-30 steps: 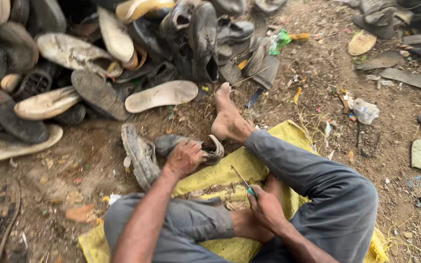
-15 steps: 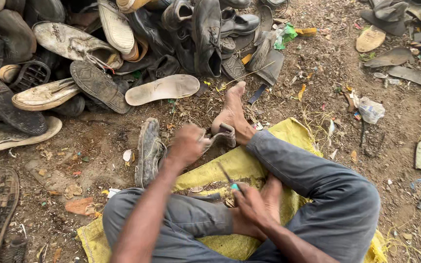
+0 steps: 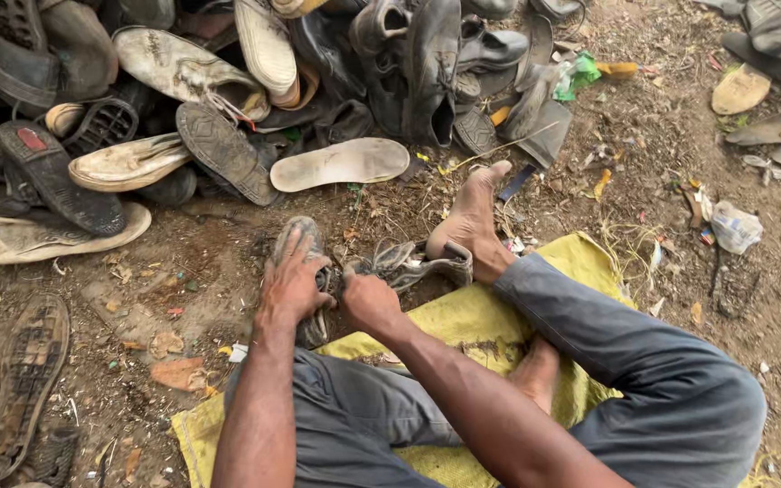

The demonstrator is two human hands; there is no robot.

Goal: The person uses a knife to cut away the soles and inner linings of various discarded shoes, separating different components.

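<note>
A large heap of worn shoes (image 3: 255,81), loose soles and sandals fills the ground beyond the yellow sack (image 3: 463,330), stretching away to its far left. The sack itself lies flat on the dirt ground (image 3: 653,163), and the person sits on it in grey trousers (image 3: 644,380), one bare foot (image 3: 472,217) planted just past the sack's far edge, the other foot (image 3: 535,370) tucked in on the sack under the bent knee.

Beyond the sack, near the heap's edge, a pale insole (image 3: 341,163) lies flat on the dirt. Well off the sack's right side sit a tan sole (image 3: 741,89) and a crumpled clear wrapper (image 3: 734,226). To the sack's left a dark treaded sole (image 3: 24,380) lies face up.

Just off the sack's far left corner is the worn shoe (image 3: 318,271) in hand, dirty grey, sole side turned partly up, its torn upper (image 3: 418,262) trailing toward the planted foot. The left hand (image 3: 293,280) lies over the shoe with its fingers (image 3: 296,246) spread along the sole, pressing down. The right hand (image 3: 368,300) is just beside it, fingers curled tight around the shoe's upper near the middle; what else it may hold cannot be told.
</note>
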